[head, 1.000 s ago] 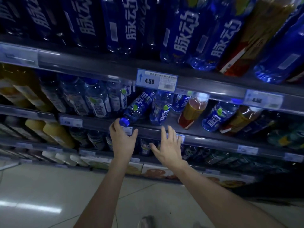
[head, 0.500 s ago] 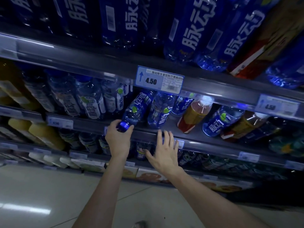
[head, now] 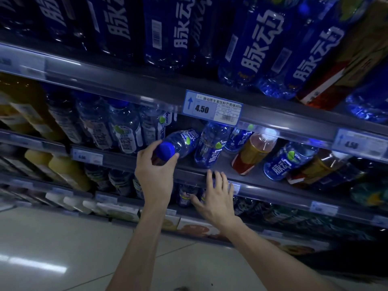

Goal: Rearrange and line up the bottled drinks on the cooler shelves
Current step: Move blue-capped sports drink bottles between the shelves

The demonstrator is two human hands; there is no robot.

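While the left hand (head: 156,175) curls round the neck of a tipped blue drink bottle (head: 184,141), where exactly does that bottle lie? — DESK

On the middle cooler shelf (head: 273,186), below the 4.50 price tag (head: 212,108). It lies slanted, its blue cap (head: 165,149) jutting out past the front edge, its base pointing back among the stock. — PHOTOGRAPHER

What stands beside it? — DESK

An upright blue bottle (head: 210,148) just to its right; whether the two touch cannot be told. Further right stand an amber drink bottle with a white cap (head: 254,152) and another blue bottle (head: 287,162). — PHOTOGRAPHER

And the right hand (head: 216,196)? — DESK

It holds nothing. The fingers are straight and spread, their tips at the shelf's front rail, below the upright blue bottle. Contact with the rail cannot be made out. — PHOTOGRAPHER
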